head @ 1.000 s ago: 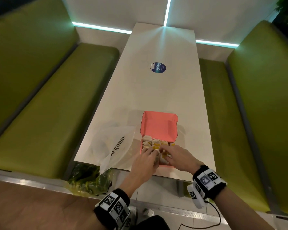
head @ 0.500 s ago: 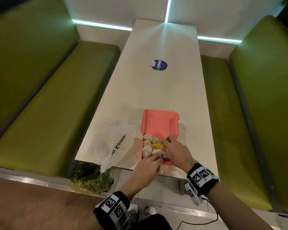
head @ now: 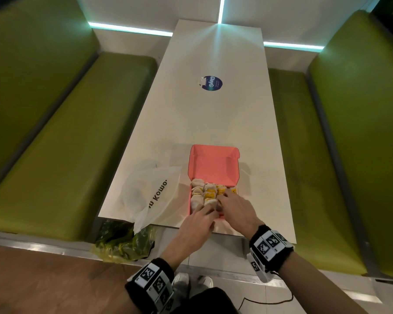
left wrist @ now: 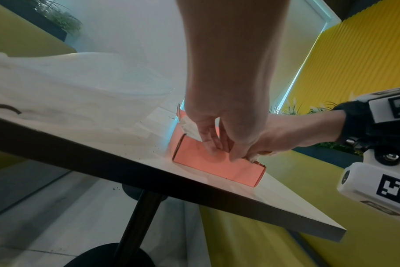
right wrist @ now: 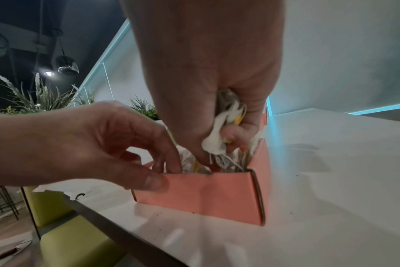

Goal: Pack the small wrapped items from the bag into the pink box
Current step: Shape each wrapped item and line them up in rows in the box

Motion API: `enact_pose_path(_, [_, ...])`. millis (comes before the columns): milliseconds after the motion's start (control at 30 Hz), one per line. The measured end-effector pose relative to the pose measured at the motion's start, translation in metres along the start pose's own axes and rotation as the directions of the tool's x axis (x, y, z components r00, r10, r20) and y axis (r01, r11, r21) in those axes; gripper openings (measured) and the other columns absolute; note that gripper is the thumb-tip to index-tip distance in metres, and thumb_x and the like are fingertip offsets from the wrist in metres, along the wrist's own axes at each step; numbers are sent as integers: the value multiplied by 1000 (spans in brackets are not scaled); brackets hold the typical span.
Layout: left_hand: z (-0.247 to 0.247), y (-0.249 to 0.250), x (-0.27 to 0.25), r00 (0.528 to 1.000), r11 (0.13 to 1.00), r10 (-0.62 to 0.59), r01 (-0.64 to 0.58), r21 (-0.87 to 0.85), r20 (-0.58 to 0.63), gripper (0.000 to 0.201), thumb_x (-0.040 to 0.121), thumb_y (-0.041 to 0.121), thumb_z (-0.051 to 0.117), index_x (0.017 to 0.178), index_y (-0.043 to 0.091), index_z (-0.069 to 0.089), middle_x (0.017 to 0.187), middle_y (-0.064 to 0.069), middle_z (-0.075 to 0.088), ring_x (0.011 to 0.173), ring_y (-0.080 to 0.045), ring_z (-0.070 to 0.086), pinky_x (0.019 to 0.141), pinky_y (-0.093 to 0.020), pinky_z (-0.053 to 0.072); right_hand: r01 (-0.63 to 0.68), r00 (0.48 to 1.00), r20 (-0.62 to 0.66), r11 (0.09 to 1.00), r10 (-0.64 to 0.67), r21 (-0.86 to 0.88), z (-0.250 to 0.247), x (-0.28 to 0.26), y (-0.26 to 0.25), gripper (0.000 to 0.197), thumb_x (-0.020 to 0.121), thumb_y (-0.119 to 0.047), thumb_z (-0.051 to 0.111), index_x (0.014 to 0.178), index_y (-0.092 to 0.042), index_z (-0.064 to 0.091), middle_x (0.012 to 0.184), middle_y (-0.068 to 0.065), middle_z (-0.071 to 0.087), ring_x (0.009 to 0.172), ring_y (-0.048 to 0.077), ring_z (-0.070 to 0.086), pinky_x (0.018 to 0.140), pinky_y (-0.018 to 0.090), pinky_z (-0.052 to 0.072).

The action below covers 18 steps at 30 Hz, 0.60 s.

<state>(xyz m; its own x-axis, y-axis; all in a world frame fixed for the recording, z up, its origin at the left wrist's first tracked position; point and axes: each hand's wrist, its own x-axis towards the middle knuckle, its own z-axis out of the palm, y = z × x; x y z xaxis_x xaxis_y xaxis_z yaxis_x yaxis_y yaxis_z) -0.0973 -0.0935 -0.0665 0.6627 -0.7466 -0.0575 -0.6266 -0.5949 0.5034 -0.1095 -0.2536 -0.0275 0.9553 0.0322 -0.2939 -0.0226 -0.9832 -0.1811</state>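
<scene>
The pink box (head: 213, 164) stands open near the table's front edge, lid raised at the back; its front wall (right wrist: 206, 195) faces me. Several small wrapped items (head: 204, 193), white paper with yellow labels, lie in rows inside. My left hand (head: 197, 223) pinches the box's front wall, thumb outside and fingers over the rim (right wrist: 162, 169). My right hand (head: 234, 207) is over the box's right half and grips a wrapped item (right wrist: 217, 140) in curled fingers. The white plastic bag (head: 150, 191) lies flat to the left of the box.
Green benches (head: 55, 155) run along both sides of the white table (head: 213, 121). A round blue sticker (head: 211, 83) sits mid-table. A crumpled green-yellow plastic bag (head: 123, 243) hangs below the front left corner. The box is close to the table's front edge (left wrist: 194, 195).
My right hand went deeper into the box's right half. My left hand drew back from the items to the front wall.
</scene>
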Motion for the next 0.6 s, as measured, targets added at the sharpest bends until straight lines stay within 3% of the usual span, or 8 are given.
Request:
enact_pose_path(267, [-3,2,-2,1000,1000,-14,14,1,6,31,96,18,56,126,15,59,141,0,47,121,-24,45,95,-41,49,21,999,-39,999,-20,38,2,2,4,15,95,-15,55,109,-16,61,118,1,53,102,25,60,72,36,47])
enact_pose_path(367, [-10,6,-3,997,997,-6,1,-73,-72,33,93,17,62,125,19,59,134,1,52,117,-22,48,90,-40,52,-17,989,-139,966,54,256,-6,0,8,16,93,-16,57,106,-15,65,110,-1,59,95,21,60,79,34,49])
enact_pose_path(500, [-29,17,4,954,945,-63,-38,-324,-294,22,94,30,59,113,18,60,111,3,58,98,-17,54,77,-37,53,28,895,-323,684,308,729,-27,-6,2,6,87,-15,70,82,-16,69,82,-5,68,75,4,58,69,10,39])
enact_pose_path(600, [-48,36,13,930,828,-147,-70,-556,-337,21,95,29,61,114,19,58,104,6,60,91,-11,58,71,-30,53,77,845,-319,494,429,866,-35,-8,-5,10,91,-19,69,81,-15,69,76,-7,68,69,4,56,64,13,41])
